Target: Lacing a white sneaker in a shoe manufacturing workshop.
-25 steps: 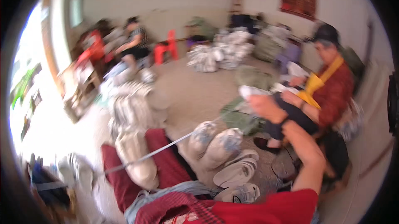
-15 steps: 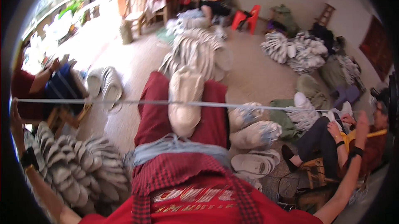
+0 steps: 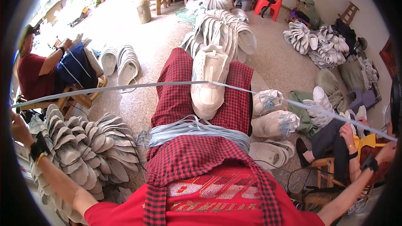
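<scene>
Left hand and right hand grasping a pale lace, stretched wide, across a white shoe

There are two bare hands, one left and one right, two lengths of lace, one shoe on the lap and two laced shoes beside the right thigh. Around them are three co-workers, one red chair, one woven basket and one blue bag. Two rows of shoe pieces stand at left, and the lower-left heap overlaps too much to count.
</scene>
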`<action>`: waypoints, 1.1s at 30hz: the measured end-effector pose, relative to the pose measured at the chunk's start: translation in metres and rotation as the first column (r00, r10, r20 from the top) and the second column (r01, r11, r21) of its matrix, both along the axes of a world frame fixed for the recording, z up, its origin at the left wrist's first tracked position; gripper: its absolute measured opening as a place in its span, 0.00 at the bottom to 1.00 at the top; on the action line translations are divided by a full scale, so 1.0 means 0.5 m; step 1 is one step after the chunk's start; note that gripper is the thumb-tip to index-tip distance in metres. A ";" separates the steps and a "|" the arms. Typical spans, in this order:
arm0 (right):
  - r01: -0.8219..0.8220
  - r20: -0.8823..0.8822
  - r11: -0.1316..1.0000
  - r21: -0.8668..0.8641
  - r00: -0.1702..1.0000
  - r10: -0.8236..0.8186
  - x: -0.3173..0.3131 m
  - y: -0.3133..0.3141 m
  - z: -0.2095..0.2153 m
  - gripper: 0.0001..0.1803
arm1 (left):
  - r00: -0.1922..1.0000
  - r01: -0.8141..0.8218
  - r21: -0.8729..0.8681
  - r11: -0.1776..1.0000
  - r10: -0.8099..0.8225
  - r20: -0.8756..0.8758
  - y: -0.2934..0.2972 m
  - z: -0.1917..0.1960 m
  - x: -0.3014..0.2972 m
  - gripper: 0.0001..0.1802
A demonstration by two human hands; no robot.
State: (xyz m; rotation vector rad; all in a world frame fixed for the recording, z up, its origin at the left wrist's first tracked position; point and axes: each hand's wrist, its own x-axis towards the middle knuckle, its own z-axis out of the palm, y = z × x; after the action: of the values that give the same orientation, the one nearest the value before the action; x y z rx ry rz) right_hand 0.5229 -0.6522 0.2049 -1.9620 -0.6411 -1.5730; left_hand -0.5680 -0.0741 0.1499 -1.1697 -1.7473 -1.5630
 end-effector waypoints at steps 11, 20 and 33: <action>-0.848 -0.564 0.207 0.488 -0.125 0.817 -0.459 0.859 -0.404 0.04 | 0.282 0.935 0.125 0.331 -0.912 0.299 0.116 -0.242 0.834 0.12; -0.946 -0.769 0.101 0.310 -0.187 0.611 -0.651 0.996 -0.465 0.07 | -0.185 0.957 0.001 -0.289 -0.610 0.770 0.061 -0.358 1.105 0.14; -0.785 -0.667 0.045 0.617 -0.493 0.558 -0.641 0.977 -0.502 0.06 | -0.042 0.953 -0.172 -0.251 -0.668 0.743 0.001 -0.389 1.096 0.10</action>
State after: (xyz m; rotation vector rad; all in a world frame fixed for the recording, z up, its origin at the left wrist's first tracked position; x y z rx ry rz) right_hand 0.2023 -0.1637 -0.0460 -1.2483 -1.2478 0.7202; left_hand -0.0202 -0.0737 -0.0446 -3.4745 -1.7174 -1.7968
